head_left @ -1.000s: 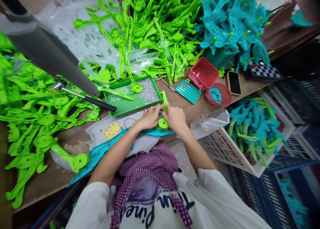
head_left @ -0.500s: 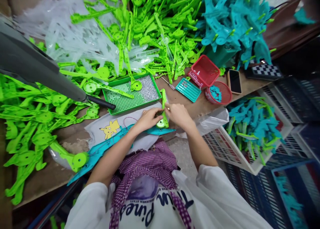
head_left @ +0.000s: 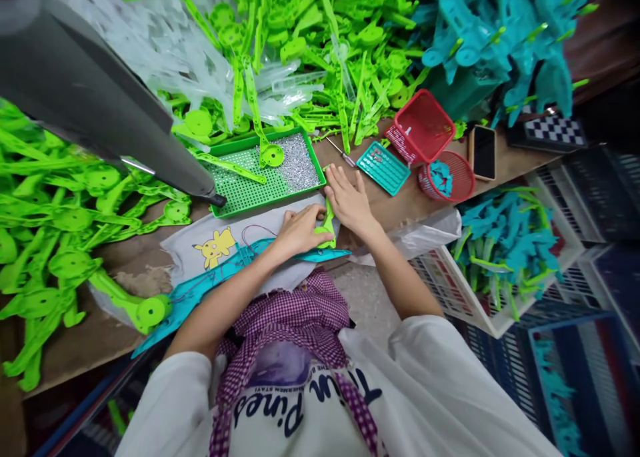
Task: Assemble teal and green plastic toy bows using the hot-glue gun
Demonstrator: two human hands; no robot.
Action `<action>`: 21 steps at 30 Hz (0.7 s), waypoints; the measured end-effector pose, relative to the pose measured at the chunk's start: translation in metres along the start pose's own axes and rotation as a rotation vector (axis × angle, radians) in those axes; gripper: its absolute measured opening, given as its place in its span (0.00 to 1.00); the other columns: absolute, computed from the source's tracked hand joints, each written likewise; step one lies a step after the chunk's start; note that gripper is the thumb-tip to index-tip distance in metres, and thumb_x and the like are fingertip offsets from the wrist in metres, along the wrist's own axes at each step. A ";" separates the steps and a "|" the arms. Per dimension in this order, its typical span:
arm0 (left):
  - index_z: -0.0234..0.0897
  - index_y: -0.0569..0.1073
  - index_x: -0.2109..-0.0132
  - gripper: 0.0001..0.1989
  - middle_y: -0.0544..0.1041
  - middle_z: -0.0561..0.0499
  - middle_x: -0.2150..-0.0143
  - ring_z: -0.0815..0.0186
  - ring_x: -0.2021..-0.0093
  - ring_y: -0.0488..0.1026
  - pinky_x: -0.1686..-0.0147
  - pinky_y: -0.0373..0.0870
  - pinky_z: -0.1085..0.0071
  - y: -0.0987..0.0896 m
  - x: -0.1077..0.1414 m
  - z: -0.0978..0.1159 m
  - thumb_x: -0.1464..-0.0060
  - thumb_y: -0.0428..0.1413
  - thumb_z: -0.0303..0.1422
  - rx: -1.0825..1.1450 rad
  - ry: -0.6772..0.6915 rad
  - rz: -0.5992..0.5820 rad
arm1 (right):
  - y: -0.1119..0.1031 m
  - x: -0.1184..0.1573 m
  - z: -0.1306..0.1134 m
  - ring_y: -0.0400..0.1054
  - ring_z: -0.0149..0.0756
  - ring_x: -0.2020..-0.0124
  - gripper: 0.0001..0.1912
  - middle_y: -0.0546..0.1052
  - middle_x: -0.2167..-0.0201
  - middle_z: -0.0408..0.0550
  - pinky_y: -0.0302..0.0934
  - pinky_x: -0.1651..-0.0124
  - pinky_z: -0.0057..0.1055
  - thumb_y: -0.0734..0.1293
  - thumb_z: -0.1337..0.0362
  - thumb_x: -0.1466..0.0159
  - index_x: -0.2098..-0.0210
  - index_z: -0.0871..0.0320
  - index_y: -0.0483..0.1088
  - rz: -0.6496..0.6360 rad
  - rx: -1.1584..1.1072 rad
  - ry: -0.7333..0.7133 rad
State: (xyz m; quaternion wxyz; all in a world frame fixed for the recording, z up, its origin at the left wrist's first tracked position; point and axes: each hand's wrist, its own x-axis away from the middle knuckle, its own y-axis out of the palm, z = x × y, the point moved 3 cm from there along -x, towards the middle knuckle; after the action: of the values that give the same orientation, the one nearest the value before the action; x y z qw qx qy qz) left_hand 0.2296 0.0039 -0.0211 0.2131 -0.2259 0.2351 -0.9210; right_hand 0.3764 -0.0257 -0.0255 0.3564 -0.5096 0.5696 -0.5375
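My left hand (head_left: 301, 229) has its fingers curled onto a lime-green plastic part (head_left: 329, 222), pressing it against the cloth. Stretched out flat, my right hand (head_left: 349, 200) lies along the right side of the same part, its fingertips near the part's top end. Much of the part is hidden under my fingers. Below my left hand a long turquoise plastic part (head_left: 200, 286), with thin dark cord on it, rests across a grey cloth (head_left: 180, 244) with a yellow cartoon figure. Just beyond my hands stands a green perforated tray (head_left: 235, 200) of small metal pieces, with lime-green parts lying over it.
Lime-green parts (head_left: 70, 264) heap up left and behind. A dark grey arm (head_left: 115, 97) reaches in from the upper left. A screwdriver (head_left: 345, 156), a teal tray (head_left: 384, 167), red baskets (head_left: 425, 120) and a phone (head_left: 483, 152) are to the right. A white crate (head_left: 460, 290) holds turquoise parts.
My right hand has gone from pinching at the lime-green part to lying flat with its fingers extended upward along it. My left hand stays on the part. The view has shifted slightly.
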 end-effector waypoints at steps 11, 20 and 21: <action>0.40 0.69 0.44 0.24 0.76 0.45 0.43 0.52 0.43 0.72 0.39 0.59 0.51 0.000 0.000 0.001 0.45 0.64 0.39 -0.032 -0.045 -0.001 | -0.003 -0.018 0.027 0.54 0.38 0.27 0.27 0.64 0.31 0.53 0.46 0.27 0.48 0.51 0.60 0.27 0.33 0.60 0.63 0.085 -0.161 -0.127; 0.40 0.76 0.61 0.11 0.81 0.48 0.56 0.53 0.53 0.76 0.44 0.64 0.53 -0.004 -0.002 0.002 0.44 0.62 0.42 -0.119 -0.091 -0.026 | -0.001 -0.020 0.016 0.62 0.38 0.31 0.27 0.66 0.33 0.57 0.46 0.26 0.45 0.50 0.62 0.27 0.35 0.65 0.65 0.112 -0.102 -0.133; 0.40 0.76 0.61 0.11 0.81 0.49 0.56 0.54 0.54 0.77 0.44 0.64 0.53 -0.005 -0.002 0.002 0.44 0.62 0.42 -0.117 -0.094 -0.029 | 0.000 -0.020 0.018 0.61 0.37 0.31 0.27 0.66 0.33 0.57 0.48 0.27 0.44 0.50 0.62 0.27 0.35 0.65 0.65 0.113 -0.142 -0.123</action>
State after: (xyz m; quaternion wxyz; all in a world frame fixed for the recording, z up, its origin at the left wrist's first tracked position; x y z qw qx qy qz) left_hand 0.2308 0.0082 -0.0179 0.1969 -0.2846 0.2749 -0.8970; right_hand 0.3982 -0.0111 -0.0313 0.3834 -0.5325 0.6111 -0.4427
